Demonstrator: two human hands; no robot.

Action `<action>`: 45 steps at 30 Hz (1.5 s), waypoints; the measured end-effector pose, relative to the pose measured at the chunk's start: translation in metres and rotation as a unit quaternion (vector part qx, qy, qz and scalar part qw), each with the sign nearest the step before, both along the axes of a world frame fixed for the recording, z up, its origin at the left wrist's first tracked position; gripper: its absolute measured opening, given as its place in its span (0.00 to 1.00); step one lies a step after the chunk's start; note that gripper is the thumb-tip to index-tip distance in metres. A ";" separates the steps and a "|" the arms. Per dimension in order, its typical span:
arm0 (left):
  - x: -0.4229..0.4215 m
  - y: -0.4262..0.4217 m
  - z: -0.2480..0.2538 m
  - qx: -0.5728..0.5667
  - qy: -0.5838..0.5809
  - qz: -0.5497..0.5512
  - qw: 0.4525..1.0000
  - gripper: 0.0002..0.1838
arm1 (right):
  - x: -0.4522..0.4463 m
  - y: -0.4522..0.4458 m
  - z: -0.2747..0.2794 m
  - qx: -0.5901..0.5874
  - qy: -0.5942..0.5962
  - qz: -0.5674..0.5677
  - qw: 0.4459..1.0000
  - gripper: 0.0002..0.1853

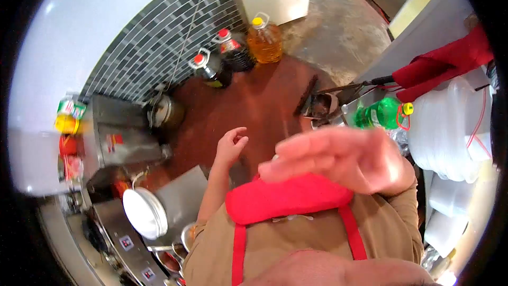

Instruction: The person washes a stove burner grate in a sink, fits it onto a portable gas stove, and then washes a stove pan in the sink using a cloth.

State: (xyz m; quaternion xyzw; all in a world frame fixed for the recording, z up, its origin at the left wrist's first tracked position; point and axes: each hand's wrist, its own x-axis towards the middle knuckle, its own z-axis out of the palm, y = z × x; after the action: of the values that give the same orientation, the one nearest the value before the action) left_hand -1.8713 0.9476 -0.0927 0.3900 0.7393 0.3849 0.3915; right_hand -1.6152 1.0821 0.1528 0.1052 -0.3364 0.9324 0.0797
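Note:
My right hand is raised close to the camera in front of the chest, somewhat blurred. Its fingers are stretched out and it holds nothing. Lower down, my left hand hangs over the red-brown floor, fingers loosely bent with a gap at the thumb, nothing in it. Neither hand touches an object. A red apron over a brown top covers the body just behind the right hand. Nearest to the right hand on that side is a green bottle with a yellow cap.
Along the tiled wall stand a jug of yellow oil and two dark jugs. On the left are a steel cabinet, a lidded pot and white bowls on a steel counter. Stacked clear plastic containers and red cloth are at right.

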 end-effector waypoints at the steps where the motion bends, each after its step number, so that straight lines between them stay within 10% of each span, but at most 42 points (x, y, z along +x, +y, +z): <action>1: -0.012 0.024 -0.006 0.011 0.035 -0.033 0.999 0.19 | -0.012 0.020 -0.002 0.033 -0.061 -0.051 0.996 0.43; 8: -0.074 0.201 -0.004 -0.055 0.162 -0.083 0.982 0.20 | -0.103 0.252 -0.126 0.174 -0.306 -0.233 0.907 0.19; 12: -0.129 0.259 -0.022 -0.143 0.257 -0.085 0.952 0.20 | -0.119 0.406 -0.238 0.463 -0.482 -0.374 0.643 0.16; 15: -0.199 0.267 -0.095 -0.218 0.297 -0.088 0.926 0.19 | -0.115 0.477 -0.286 0.242 -0.494 -0.295 0.781 0.16; 20: -0.253 0.298 -0.148 -0.388 0.250 -0.194 0.865 0.19 | -0.092 0.562 -0.300 0.372 -0.488 -0.274 0.741 0.16; 26: -0.314 0.496 -0.219 -0.345 0.198 -0.213 0.892 0.20 | 0.020 0.708 -0.415 0.495 -0.619 -0.299 0.530 0.18; 27: -0.328 0.547 -0.234 -0.307 0.177 -0.212 0.911 0.20 | 0.045 0.726 -0.416 0.446 -0.730 -0.189 0.482 0.17; 30: -0.361 0.729 -0.278 -0.190 0.007 -0.176 0.966 0.20 | 0.114 0.725 -0.457 0.224 -0.836 -0.384 0.321 0.16; 31: -0.277 0.785 -0.158 -0.113 0.115 -0.144 0.976 0.19 | 0.125 0.720 -0.460 0.144 -0.877 -0.399 0.226 0.14; 33: -0.243 0.895 -0.127 -0.093 0.142 -0.186 0.968 0.18 | 0.180 0.704 -0.524 0.458 -0.824 -0.148 0.299 0.09; 38: -0.137 1.089 -0.033 0.017 -0.018 -0.277 0.961 0.18 | 0.180 0.699 -0.509 -0.058 -0.821 -0.336 0.458 0.07; 45: -0.053 1.308 -0.021 0.099 -0.145 -0.268 0.947 0.21 | 0.251 0.885 -0.546 -0.024 -0.862 -0.212 0.460 0.11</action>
State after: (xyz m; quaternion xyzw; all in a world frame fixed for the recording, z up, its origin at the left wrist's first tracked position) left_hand -1.9246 2.2557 -0.1133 0.5510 0.5009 0.3895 0.5421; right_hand -1.3643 1.9669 -0.3932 -0.8287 -0.2232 0.5105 -0.0530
